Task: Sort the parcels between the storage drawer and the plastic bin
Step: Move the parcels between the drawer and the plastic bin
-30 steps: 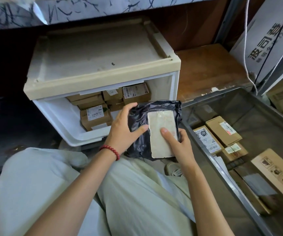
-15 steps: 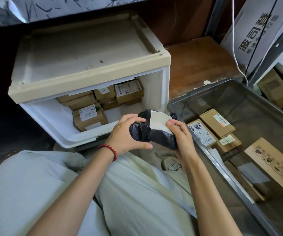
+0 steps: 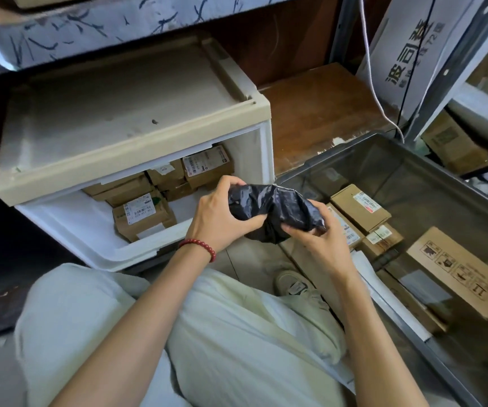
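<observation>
So this looks like the deciding step: one black poly bag parcel (image 3: pixel 275 210) is up in the air, between the front of the storage drawer (image 3: pixel 69 230) and the near corner of the plastic bin (image 3: pixel 413 151), above the person's shoe (image 3: pixel 298 289) and touching neither container. The left hand (image 3: pixel 217 221) has fingers and thumb wrapped round the left end, and the right hand (image 3: pixel 314 245) pinches the right end from underneath, so both are clamped on the bag and it's scrunched between them. My guess is they're feeling what's inside before picking a side. The next move needs one hand to let go and the other to carry it left into the drawer or right into the bin. I can't tell which, since both seem to hold mostly brown boxes. It's soft and floppy, so it should drop into any gap. Count: one bag, two hands, one drawer, one bin. For the drawer boxes (image 3: pixel 141 214) I make it about six, though the back ones hide under the cabinet top. For the bin boxes (image 3: pixel 360 208) at least five, plus a flat pale thing I can't identify
</observation>
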Action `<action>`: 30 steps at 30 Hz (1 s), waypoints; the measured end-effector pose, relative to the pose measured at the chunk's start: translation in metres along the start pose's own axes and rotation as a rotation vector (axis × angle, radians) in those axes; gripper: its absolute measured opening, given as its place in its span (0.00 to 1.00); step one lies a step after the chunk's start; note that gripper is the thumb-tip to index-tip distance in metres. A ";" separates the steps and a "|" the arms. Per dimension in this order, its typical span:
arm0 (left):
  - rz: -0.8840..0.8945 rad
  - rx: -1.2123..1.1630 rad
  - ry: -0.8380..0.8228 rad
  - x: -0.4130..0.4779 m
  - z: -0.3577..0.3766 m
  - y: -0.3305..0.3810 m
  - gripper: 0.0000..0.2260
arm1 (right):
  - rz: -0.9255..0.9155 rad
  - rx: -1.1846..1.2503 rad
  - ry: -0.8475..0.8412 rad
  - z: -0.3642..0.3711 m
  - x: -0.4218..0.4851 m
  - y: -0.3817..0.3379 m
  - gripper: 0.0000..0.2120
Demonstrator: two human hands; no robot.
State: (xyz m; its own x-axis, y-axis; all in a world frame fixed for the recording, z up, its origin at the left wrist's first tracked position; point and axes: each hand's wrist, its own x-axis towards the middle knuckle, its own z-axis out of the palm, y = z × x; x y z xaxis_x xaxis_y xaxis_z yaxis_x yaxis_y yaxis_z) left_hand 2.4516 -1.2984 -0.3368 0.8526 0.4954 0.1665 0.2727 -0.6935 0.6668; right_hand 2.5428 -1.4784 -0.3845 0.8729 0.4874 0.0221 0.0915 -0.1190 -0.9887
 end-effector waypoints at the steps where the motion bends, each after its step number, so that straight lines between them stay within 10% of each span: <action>1: 0.017 -0.007 0.002 0.005 0.002 0.007 0.27 | -0.016 -0.023 0.039 -0.006 0.001 -0.003 0.20; 23: 0.183 -0.153 -0.501 0.087 0.185 0.171 0.29 | 0.423 0.440 0.546 -0.157 -0.016 0.027 0.10; 30: -0.010 -0.071 -0.697 0.078 0.242 0.148 0.34 | 0.659 0.292 0.489 -0.170 -0.009 0.080 0.42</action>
State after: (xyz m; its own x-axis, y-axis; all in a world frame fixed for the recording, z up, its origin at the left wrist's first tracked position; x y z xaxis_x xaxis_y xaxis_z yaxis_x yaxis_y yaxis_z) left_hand 2.6663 -1.4893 -0.4009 0.9438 0.0336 -0.3288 0.2722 -0.6431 0.7157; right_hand 2.6238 -1.6393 -0.4387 0.8186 -0.0367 -0.5732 -0.5732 0.0134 -0.8193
